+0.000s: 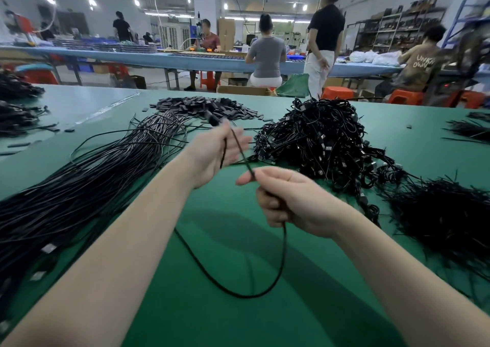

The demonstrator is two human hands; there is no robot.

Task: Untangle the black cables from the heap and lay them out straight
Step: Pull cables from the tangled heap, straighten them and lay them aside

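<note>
The bench [225, 240] is plain green. Everything heaped on it is black: the tangled heap [323, 140] right of centre, the straightened cables [79, 187] at left. Orange stools [336, 93] show at upper right, beside a blue worktop [169, 59].

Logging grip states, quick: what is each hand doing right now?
Left hand: pinching the thin black cable near its plug end.
Right hand: gripping the same cable.

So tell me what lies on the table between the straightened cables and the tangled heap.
In the head view, bare green table, crossed above by both hands holding one cable.
</note>
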